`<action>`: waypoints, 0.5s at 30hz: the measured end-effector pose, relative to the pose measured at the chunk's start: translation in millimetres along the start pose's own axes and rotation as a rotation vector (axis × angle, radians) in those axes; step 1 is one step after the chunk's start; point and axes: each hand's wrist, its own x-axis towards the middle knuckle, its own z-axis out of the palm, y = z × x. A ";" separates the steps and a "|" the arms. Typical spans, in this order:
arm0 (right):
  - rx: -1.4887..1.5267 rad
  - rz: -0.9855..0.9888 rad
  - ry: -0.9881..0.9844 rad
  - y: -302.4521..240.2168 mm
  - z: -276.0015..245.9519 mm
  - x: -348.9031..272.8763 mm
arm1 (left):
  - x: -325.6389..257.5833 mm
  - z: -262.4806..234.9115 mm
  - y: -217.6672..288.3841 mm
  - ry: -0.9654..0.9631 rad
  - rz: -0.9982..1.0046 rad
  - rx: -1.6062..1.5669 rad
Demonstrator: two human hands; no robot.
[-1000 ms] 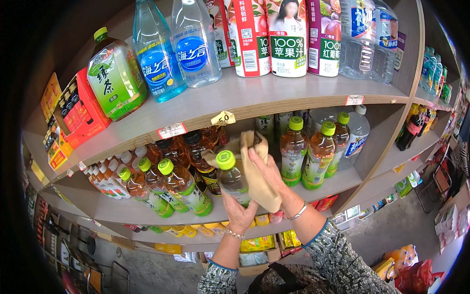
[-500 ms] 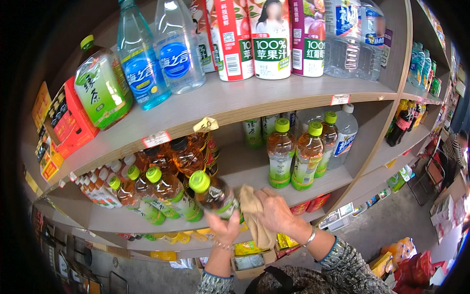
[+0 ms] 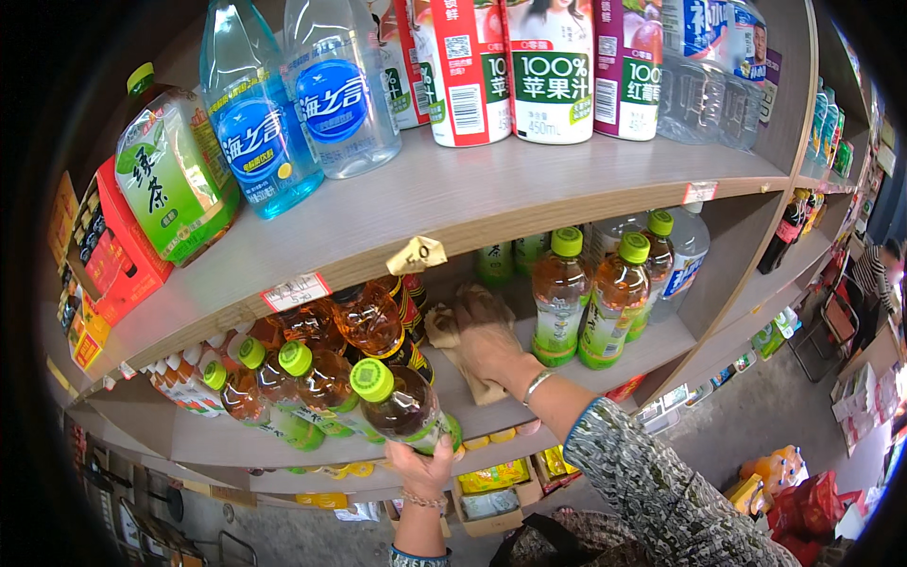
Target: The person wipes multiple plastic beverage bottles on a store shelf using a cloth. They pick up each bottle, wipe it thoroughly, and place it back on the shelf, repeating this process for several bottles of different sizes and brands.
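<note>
My left hand (image 3: 422, 468) grips a bottle of brown tea (image 3: 404, 404) with a bright green cap and green label. The bottle tilts at the front edge of the lower shelf (image 3: 652, 357). Reaching into that shelf, my right hand (image 3: 489, 338) presses a tan cloth (image 3: 442, 331) onto the board; its fingertips are partly hidden. Left of the held bottle stand similar green-capped bottles (image 3: 312, 378). More green-capped bottles (image 3: 614, 307) stand right of my right hand.
Overhead, the upper shelf (image 3: 529, 184) carries a green tea bottle (image 3: 175, 180), clear bottles (image 3: 342, 104) and juice cartons (image 3: 553, 85). Price tags (image 3: 416, 254) hang along its edge. A wooden divider (image 3: 746, 255) closes the right side. Boxes of packets (image 3: 491, 491) sit below.
My right hand and the cloth have moved from beside the bottle back onto the lower shelf. My left hand and its bottle have shifted slightly lower. The view has moved a little closer.
</note>
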 end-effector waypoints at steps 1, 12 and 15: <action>-0.044 0.028 0.096 -2.5 6.8 7.0 | 0.7 -1.0 1.5 -0.021 0.014 0.042; 0.050 0.074 0.157 -0.9 28.3 63.2 | 1.9 -2.1 0.8 -0.056 0.002 0.054; 0.078 0.010 0.250 4.2 40.4 59.0 | 4.3 -0.3 0.1 -0.072 -0.010 -0.037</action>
